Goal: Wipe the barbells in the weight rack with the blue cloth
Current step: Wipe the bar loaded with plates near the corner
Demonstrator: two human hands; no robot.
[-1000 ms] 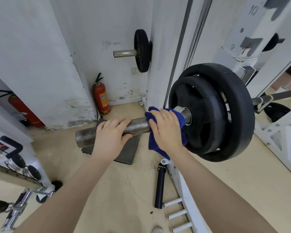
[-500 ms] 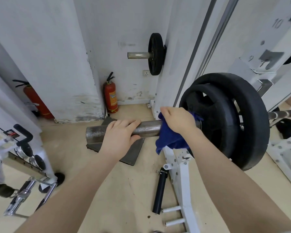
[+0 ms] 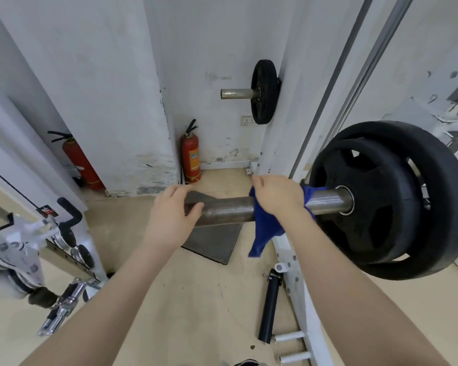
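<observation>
on the barbell sleeve [image 3: 228, 211], left hand [image 3: 169, 215] grips bare steel, right hand [image 3: 278, 196] clutches the blue cloth [image 3: 265, 231].

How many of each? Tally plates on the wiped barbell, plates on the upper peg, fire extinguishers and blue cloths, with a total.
Plates on the barbell: 2
Plates on the upper peg: 1
Fire extinguishers: 2
Blue cloth: 1
Total: 6

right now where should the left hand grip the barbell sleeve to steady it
Probably where the left hand already holds: the bare outer end of the barbell sleeve, gripped from above. The sleeve lies level and round, so fingers curl over it, clear of the blue cloth under the right hand and the weight plates.
</observation>
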